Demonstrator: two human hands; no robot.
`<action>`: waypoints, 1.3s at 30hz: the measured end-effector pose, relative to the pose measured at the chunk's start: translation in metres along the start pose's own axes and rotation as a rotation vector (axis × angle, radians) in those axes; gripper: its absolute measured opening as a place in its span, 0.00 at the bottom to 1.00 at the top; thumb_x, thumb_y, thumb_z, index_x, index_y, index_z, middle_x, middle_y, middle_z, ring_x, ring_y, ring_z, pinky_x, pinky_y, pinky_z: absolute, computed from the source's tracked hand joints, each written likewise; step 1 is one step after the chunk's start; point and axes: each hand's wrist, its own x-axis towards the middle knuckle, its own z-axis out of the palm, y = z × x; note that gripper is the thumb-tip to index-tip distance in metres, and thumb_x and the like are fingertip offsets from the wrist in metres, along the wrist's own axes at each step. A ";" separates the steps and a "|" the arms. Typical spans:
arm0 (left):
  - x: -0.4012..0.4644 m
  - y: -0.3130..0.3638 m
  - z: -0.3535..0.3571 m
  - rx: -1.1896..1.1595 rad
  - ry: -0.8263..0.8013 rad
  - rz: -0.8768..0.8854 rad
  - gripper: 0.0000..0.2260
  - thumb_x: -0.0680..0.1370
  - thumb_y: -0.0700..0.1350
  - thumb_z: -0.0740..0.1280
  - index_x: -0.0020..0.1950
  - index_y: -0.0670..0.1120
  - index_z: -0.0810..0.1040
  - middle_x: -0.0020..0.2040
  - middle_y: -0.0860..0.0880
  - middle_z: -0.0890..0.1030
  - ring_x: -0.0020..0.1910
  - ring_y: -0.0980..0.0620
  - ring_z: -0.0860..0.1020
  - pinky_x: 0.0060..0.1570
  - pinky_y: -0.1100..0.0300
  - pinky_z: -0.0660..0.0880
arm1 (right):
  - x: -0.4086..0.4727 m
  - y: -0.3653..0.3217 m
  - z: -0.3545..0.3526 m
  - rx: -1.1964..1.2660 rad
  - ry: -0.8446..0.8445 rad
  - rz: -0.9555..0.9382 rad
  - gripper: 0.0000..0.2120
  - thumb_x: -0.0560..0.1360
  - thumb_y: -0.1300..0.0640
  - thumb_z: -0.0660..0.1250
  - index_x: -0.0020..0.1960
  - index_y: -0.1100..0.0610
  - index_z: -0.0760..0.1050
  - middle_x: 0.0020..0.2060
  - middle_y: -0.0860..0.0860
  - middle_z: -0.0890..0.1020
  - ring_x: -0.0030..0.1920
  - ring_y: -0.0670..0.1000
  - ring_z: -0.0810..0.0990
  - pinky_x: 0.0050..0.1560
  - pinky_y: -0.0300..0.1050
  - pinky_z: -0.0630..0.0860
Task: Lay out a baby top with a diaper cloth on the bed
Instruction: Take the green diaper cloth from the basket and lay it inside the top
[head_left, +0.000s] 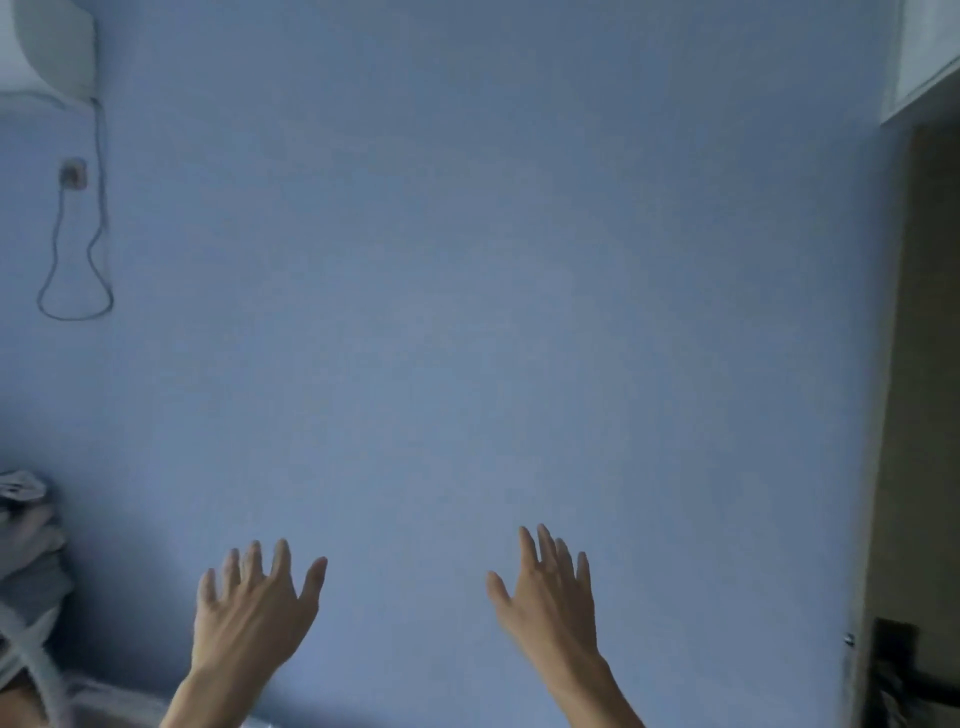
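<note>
1. In the head view we see mostly a plain blue wall (467, 260), with both bare hands raised in front of it near the bottom of the picture.
2. Our left hand (252, 618) shows its back to us, with fingers straight and spread, holding nothing.
3. Our right hand (550, 597) is likewise flat and empty, with the fingers closer together and the thumb out to the side; the two hands are well apart.
4. We cannot make out the baby top, the diaper cloth or the bed.
5. At the left edge sits a blurred pile of folded cloth (28, 551); what is in it we cannot tell.
6. High on the left is a white wall unit (49, 47), with a cable (78, 270) looping down past a socket (72, 174).
7. On the right is a dark doorway (919, 415).
</note>
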 end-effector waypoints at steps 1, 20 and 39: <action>0.016 0.002 0.008 0.007 0.008 -0.010 0.29 0.78 0.64 0.47 0.74 0.51 0.60 0.74 0.47 0.65 0.74 0.48 0.60 0.71 0.50 0.58 | 0.019 -0.004 0.009 0.008 -0.009 -0.012 0.31 0.79 0.41 0.50 0.77 0.54 0.49 0.77 0.54 0.52 0.77 0.53 0.51 0.75 0.55 0.43; 0.182 -0.124 0.146 0.132 -0.013 -0.640 0.29 0.80 0.58 0.51 0.74 0.40 0.60 0.73 0.39 0.65 0.73 0.41 0.61 0.72 0.44 0.54 | 0.292 -0.209 0.245 0.231 -0.196 -0.572 0.30 0.78 0.44 0.57 0.75 0.57 0.56 0.75 0.59 0.60 0.75 0.56 0.58 0.74 0.56 0.51; 0.140 -0.414 0.315 -0.213 -0.146 -1.030 0.21 0.80 0.54 0.56 0.72 0.51 0.65 0.70 0.46 0.71 0.67 0.44 0.70 0.61 0.48 0.70 | 0.200 -0.491 0.510 0.210 -0.828 -0.842 0.28 0.76 0.46 0.63 0.73 0.55 0.62 0.71 0.56 0.68 0.68 0.58 0.70 0.62 0.52 0.70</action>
